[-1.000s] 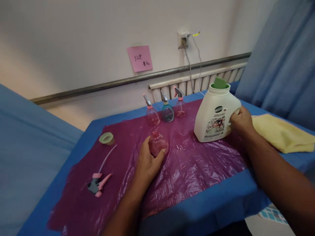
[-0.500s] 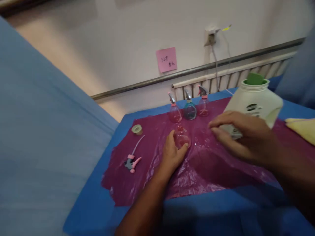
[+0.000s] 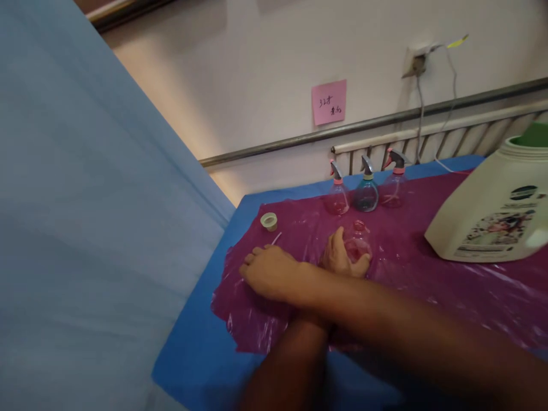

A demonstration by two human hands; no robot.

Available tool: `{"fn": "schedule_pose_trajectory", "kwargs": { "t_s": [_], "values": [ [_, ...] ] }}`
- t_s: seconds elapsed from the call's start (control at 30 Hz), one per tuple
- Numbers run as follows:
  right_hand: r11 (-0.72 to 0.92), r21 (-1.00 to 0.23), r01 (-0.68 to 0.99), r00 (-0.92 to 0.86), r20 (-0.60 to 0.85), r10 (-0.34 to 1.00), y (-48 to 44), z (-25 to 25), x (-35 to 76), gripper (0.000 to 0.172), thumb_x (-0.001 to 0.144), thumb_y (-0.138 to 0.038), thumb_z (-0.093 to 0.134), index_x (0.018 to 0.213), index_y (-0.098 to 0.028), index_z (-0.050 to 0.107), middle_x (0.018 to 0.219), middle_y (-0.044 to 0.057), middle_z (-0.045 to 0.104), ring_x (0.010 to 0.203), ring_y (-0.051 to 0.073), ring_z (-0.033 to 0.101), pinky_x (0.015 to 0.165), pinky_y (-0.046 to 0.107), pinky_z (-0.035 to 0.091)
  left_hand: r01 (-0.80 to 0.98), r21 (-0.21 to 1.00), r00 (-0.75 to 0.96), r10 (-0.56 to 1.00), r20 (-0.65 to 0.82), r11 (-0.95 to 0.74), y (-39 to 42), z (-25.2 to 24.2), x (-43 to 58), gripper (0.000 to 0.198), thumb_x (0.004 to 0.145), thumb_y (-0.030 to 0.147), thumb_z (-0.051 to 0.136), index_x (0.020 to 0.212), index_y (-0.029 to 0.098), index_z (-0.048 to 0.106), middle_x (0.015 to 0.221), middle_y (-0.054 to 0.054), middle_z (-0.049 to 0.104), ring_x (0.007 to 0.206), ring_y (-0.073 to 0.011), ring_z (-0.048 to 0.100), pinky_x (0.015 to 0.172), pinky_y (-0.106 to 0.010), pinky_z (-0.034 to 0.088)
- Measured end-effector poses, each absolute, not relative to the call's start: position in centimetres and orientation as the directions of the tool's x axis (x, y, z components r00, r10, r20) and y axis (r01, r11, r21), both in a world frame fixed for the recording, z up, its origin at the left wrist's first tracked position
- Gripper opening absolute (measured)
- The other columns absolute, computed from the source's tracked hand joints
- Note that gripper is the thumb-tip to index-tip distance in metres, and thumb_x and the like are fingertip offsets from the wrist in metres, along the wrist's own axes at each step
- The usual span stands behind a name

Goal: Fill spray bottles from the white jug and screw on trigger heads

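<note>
My left hand (image 3: pixel 342 257) is closed around the side of a pink see-through spray bottle (image 3: pixel 358 242) with an uncapped neck, standing upright on the purple plastic sheet (image 3: pixel 299 217). Crossing over my left forearm, my right hand (image 3: pixel 269 273) lies on the spray trigger head with its fingers bent down around it. Only the head's thin white dip tube (image 3: pixel 276 238) shows beyond the fingers; the rest is hidden under the hand. A small pale cup-like cap (image 3: pixel 269 221) sits just past the tube.
Behind stand a pink spray bottle (image 3: pixel 337 200), a teal one (image 3: pixel 366 194) and another pinkish one (image 3: pixel 394 188), all with trigger heads. On the right is a large cream jug (image 3: pixel 483 211) with something green in its mouth. A blue curtain (image 3: pixel 85 228) hangs left.
My right hand has swung left across my left arm, from near the jug onto the spray trigger head. My left hand stays on the bottle. The view has shifted left.
</note>
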State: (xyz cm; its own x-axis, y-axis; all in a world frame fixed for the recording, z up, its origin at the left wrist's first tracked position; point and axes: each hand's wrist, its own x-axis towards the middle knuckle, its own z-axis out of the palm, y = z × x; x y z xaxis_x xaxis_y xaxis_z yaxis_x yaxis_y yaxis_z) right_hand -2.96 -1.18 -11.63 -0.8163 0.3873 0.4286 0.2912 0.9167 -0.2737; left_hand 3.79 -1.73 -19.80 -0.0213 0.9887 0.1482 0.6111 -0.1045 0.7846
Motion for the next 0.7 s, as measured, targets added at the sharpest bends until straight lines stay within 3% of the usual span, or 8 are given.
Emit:
{"fn": "schedule_pose_trajectory", "kwargs": {
  "t_s": [0.07, 0.2, 0.43, 0.5, 0.6, 0.7],
  "values": [
    [0.899, -0.282, 0.335, -0.837, 0.349, 0.421, 0.0, -12.3, -5.0, 0.016, 0.087, -0.016, 0.082, 0.073, -0.020, 0.074, 0.093, 0.012, 0.084, 0.089, 0.029, 0.076, 0.075, 0.042, 0.060, 0.595, 0.797, -0.016, 0.990, 0.140, -0.103, -1.4, -20.0, 3.6, 0.099, 0.081, 0.037, 0.087, 0.170, 0.023, 0.047, 0.169, -0.017, 0.058, 0.158, -0.0406, 0.055, 0.131, -0.054, 0.046],
    [0.853, -0.321, 0.412, -0.847, 0.211, 0.488, 1.9, -14.1, -7.0, 0.042, 0.072, -0.034, 0.099, 0.056, -0.022, 0.062, 0.071, 0.003, 0.078, 0.082, 0.028, 0.077, 0.067, 0.039, 0.059, 0.577, 0.811, -0.016, 0.991, 0.133, -0.099, -0.5, -21.0, 3.3, 0.103, 0.076, 0.039, 0.088, 0.169, 0.024, 0.047, 0.167, -0.018, 0.060, 0.156, -0.0439, 0.056, 0.131, -0.057, 0.045],
    [0.862, -0.231, 0.452, -0.851, 0.177, 0.494, 2.6, -14.6, -7.4, 0.050, 0.065, -0.060, 0.104, 0.061, -0.025, 0.068, 0.090, 0.008, 0.086, 0.088, 0.029, 0.079, 0.060, 0.036, 0.061, 0.581, 0.802, -0.026, 0.983, 0.183, -0.135, 0.0, -21.8, 2.9, 0.100, 0.073, 0.035, 0.086, 0.166, 0.027, 0.051, 0.162, -0.016, 0.064, 0.155, -0.0434, 0.058, 0.131, -0.057, 0.046],
    [0.894, -0.135, 0.427, -0.868, 0.216, 0.447, 1.8, -13.6, -6.7, 0.043, 0.073, -0.060, 0.100, 0.069, -0.027, 0.073, 0.096, 0.007, 0.087, 0.089, 0.028, 0.079, 0.062, 0.036, 0.063, 0.584, 0.796, -0.017, 0.978, 0.206, -0.158, 0.0, -21.7, 2.7, 0.097, 0.076, 0.037, 0.085, 0.166, 0.026, 0.051, 0.163, -0.016, 0.063, 0.155, -0.0423, 0.058, 0.131, -0.055, 0.047],
    [0.940, -0.033, 0.339, -0.860, 0.394, 0.324, 0.1, -11.1, -4.4, 0.023, 0.099, -0.049, 0.079, 0.096, -0.027, 0.081, 0.107, 0.006, 0.086, 0.093, 0.024, 0.077, 0.068, 0.036, 0.065, 0.608, 0.779, -0.032, 0.975, 0.219, -0.155, -0.1, -21.7, 2.4, 0.095, 0.076, 0.034, 0.083, 0.165, 0.023, 0.051, 0.164, -0.018, 0.063, 0.155, -0.0417, 0.058, 0.132, -0.056, 0.045],
    [0.946, -0.051, 0.320, -0.776, 0.559, 0.292, -1.1, -7.6, -0.4, 0.026, 0.113, -0.037, 0.055, 0.115, -0.026, 0.078, 0.117, 0.007, 0.084, 0.097, 0.023, 0.074, 0.070, 0.038, 0.063, 0.614, 0.784, -0.058, 0.985, 0.162, -0.093, -0.4, -21.3, 1.7, 0.097, 0.078, 0.036, 0.085, 0.167, 0.024, 0.048, 0.170, -0.019, 0.058, 0.158, -0.0444, 0.055, 0.133, -0.062, 0.043]
  ]
}}
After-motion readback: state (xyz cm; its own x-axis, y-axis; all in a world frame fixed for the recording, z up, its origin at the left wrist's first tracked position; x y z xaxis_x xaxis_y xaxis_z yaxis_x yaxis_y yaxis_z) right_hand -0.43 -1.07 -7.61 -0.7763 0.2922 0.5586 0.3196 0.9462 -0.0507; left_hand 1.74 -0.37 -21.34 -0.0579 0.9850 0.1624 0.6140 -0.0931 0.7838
